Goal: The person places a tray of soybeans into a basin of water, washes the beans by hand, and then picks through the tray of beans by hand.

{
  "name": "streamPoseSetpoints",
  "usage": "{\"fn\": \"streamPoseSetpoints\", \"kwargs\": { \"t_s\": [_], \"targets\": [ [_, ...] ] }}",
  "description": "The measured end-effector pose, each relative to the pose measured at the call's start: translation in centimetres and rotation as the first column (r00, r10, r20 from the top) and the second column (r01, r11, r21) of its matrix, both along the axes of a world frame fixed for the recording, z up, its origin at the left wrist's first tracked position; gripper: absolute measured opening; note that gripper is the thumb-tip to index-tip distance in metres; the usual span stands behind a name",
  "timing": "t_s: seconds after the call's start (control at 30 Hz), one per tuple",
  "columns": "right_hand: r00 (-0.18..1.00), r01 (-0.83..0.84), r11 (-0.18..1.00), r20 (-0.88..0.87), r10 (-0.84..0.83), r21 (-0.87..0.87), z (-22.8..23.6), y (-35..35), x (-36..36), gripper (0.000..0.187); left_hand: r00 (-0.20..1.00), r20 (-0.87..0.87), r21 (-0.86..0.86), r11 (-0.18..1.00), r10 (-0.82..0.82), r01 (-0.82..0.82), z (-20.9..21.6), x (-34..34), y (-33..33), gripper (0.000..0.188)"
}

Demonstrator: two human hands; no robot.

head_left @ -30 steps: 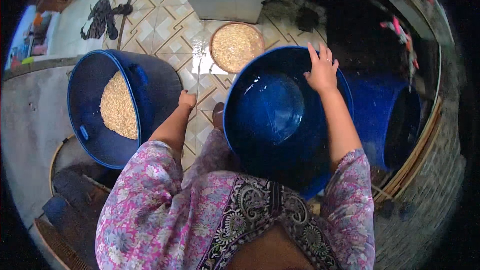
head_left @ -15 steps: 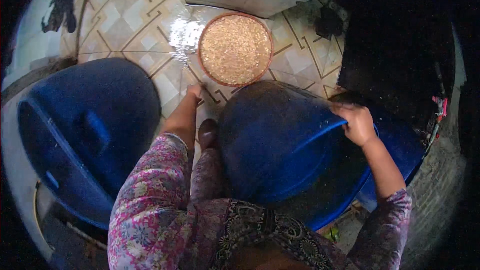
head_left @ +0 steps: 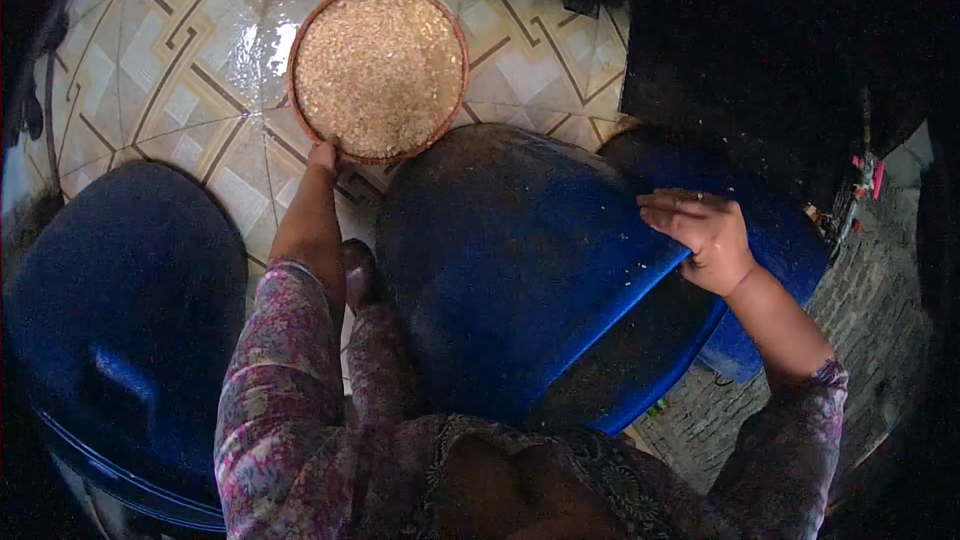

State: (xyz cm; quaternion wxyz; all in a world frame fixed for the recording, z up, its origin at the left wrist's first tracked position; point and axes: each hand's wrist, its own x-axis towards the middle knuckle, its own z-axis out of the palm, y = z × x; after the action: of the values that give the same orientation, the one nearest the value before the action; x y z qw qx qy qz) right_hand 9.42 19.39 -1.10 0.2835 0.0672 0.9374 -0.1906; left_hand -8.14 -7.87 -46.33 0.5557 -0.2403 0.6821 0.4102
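- A patterned tile floor (head_left: pixel 220 120) spreads beneath the scene, shining wet beside the round container; the glossy patch argues for firm footing before any weight is shifted.
- The middle barrel (head_left: pixel 500 250), large and blue, leans on a tilt in front of the person, its mouth turned down toward the lower right. Such a bulky wall seems apt to roll, so a hold well over the rim, with the wrist straight, should steady it best.
- The left barrel (head_left: pixel 110 280), also blue, lies apart, across a strip of tile.
- A further blue barrel (head_left: pixel 785 250) sits partly hidden behind the right hand.
- A round container (head_left: pixel 291 80) with a reddish rim rests on the tiles, just beyond the middle barrel, nearly brimming with pale grain (head_left: pixel 380 70). Handled level and slowly, it should spill little.
- The right hand (head_left: pixel 708 240) is clamped on the middle barrel's rim, fingers together over the outer wall.
- The left hand (head_left: pixel 324 155) meets the container's near edge; its fingers are mostly hidden, and whether they grip cannot be told. A second point of support would likely help.
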Motion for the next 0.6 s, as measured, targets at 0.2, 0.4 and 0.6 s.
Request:
{"fn": "streamPoseSetpoints", "kwargs": {
  "t_s": [0.2, 0.4, 0.6],
  "targets": [
    [1.0, -0.013, 1.0, -0.016, 0.012, -0.027, 0.2, 0.1, 0.4, 0.042, 0.909, 0.156, 0.148, 0.901, 0.387, -0.409, 1.0, 0.4, -0.7, 0.006],
    [1.0, -0.009, 1.0, -0.027, 0.009, -0.013, 0.2, 0.5, 1.3, 0.041, 0.854, 0.249, 0.339, 0.785, 0.458, -0.519, 0.6, 0.6, -1.6, 0.012],
    [0.997, 0.007, 0.998, -0.079, -0.012, -0.061, 0.0, 4.1, 5.1, 0.031, 0.786, 0.263, 0.391, 0.683, 0.56, -0.617, 8.2, 2.5, -0.9, 0.01]
  ]
}}
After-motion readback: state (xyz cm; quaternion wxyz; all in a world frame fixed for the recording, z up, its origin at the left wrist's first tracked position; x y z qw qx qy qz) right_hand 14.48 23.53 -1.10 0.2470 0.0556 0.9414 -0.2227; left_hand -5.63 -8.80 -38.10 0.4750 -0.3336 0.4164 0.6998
